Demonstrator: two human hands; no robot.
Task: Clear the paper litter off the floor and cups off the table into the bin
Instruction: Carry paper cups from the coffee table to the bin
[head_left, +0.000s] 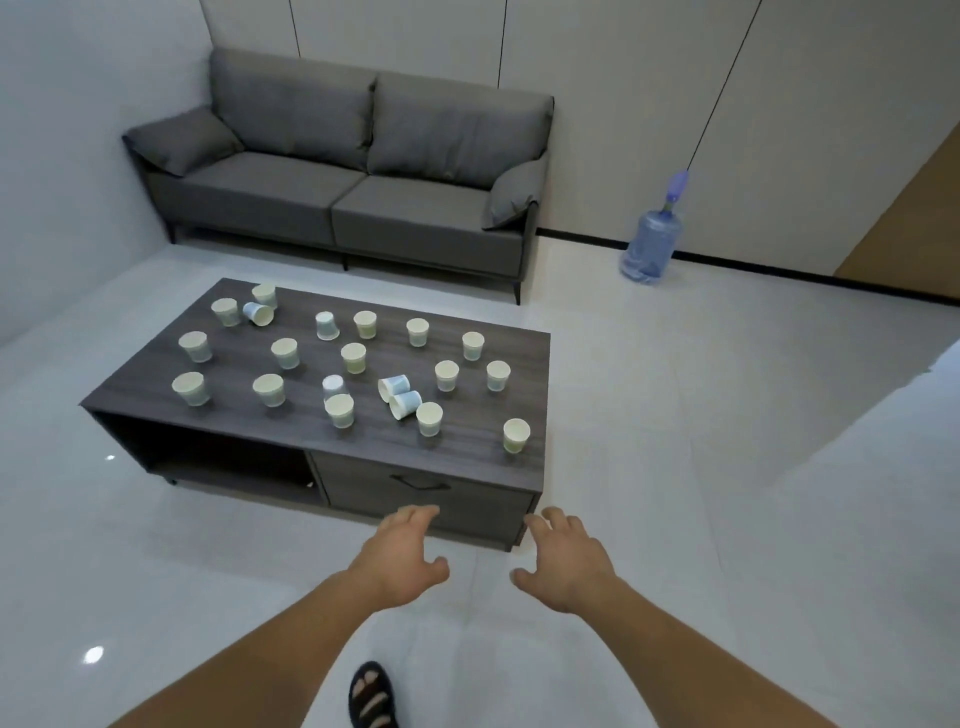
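Observation:
Several paper cups stand scattered on a dark wooden coffee table (467, 452); most are upright, such as the cup at the near right corner (516, 435). Three lie on their sides, two of them together near the middle front (399, 396). My left hand (402, 556) and my right hand (563, 564) reach forward over the floor just short of the table's front. Both have relaxed, spread fingers and hold nothing. No bin and no paper litter are in view.
A grey two-seat sofa (343, 171) stands against the far wall behind the table. A blue water bottle with a pump (652, 244) sits on the floor at the right wall. My sandalled foot (373, 696) is on the white tiled floor.

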